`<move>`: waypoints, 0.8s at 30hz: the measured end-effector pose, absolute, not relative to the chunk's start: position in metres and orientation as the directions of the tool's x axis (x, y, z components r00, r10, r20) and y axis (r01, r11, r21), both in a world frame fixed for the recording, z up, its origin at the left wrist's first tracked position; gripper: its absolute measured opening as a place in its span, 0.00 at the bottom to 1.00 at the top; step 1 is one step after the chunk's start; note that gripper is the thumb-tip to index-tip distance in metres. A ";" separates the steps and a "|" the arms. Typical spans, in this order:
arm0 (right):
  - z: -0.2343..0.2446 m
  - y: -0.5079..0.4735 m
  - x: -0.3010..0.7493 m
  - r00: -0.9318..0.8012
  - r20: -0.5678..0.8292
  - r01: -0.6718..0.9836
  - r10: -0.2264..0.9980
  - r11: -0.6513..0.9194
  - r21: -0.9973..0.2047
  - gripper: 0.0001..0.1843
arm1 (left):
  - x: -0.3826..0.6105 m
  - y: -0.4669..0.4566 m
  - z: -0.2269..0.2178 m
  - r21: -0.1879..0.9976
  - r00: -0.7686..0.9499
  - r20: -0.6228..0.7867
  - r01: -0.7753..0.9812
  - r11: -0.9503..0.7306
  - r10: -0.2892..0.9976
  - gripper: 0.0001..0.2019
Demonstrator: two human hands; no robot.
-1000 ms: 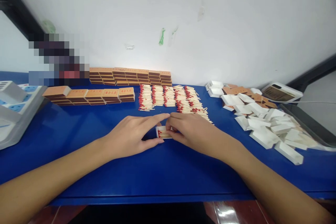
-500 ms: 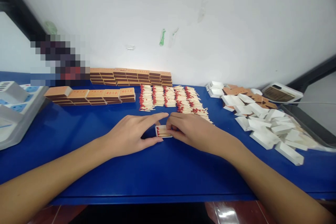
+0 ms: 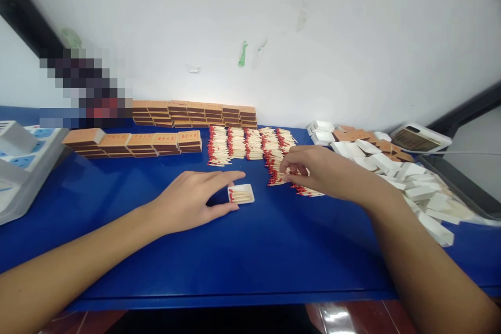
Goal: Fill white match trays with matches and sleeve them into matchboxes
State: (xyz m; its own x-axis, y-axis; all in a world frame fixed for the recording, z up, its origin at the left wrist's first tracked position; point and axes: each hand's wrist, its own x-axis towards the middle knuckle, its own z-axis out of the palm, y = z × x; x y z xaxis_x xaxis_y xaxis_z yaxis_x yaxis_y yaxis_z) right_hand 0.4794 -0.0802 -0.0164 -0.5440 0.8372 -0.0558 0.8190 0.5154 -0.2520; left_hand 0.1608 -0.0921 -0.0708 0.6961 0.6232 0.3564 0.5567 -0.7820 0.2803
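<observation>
A small white matchbox tray [image 3: 241,194] with several red-tipped matches in it lies on the blue table [image 3: 235,250]. My left hand [image 3: 195,199] rests beside it, thumb and forefinger touching its left side, fingers apart. My right hand [image 3: 317,169] sits over the spread of loose matches [image 3: 270,151] behind the tray, fingertips pinched down onto matches at the pile's near edge.
Stacks of orange matchboxes [image 3: 133,143] line the back left, with another row [image 3: 195,114] against the wall. A heap of white empty trays and orange sleeves [image 3: 391,177] lies to the right. A white power strip [image 3: 19,167] sits at far left, a white device [image 3: 420,138] at far right.
My right hand has left the tray and moved back and right to the loose matches. The left hand stays at the tray, which has shifted only slightly.
</observation>
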 end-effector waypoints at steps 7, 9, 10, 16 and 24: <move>-0.019 -0.079 0.487 -0.442 -0.138 0.887 0.886 0.408 -0.215 0.02 | 0.159 -0.092 -0.068 0.312 0.695 0.253 0.600 -0.737 0.673 0.26; -0.020 -0.078 0.489 -0.404 -0.171 0.907 0.898 0.370 -0.200 0.03 | 0.159 -0.092 -0.066 0.304 0.697 0.258 0.599 -0.741 0.669 0.26; -0.021 -0.077 0.490 -0.396 -0.186 0.911 0.899 0.360 -0.202 0.04 | 0.159 -0.092 -0.066 0.300 0.698 0.259 0.599 -0.742 0.668 0.26; -0.023 -0.076 0.488 -0.409 -0.196 0.905 0.891 0.368 -0.214 0.05 | 0.160 -0.091 -0.066 0.287 0.697 0.264 0.603 -0.744 0.667 0.25; -0.018 -0.081 0.484 -0.460 -0.187 0.871 0.868 0.400 -0.284 0.04 | 0.159 -0.092 -0.065 0.289 0.700 0.267 0.597 -0.748 0.662 0.25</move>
State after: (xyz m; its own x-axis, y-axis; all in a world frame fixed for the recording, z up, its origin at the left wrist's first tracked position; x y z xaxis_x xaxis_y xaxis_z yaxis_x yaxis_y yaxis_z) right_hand 0.4838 -0.0811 -0.0184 -0.4597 0.8682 -0.1866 0.8712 0.4001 -0.2845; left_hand 0.1588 -0.0915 -0.0653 0.7002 0.6623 0.2666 0.5974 -0.7480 0.2891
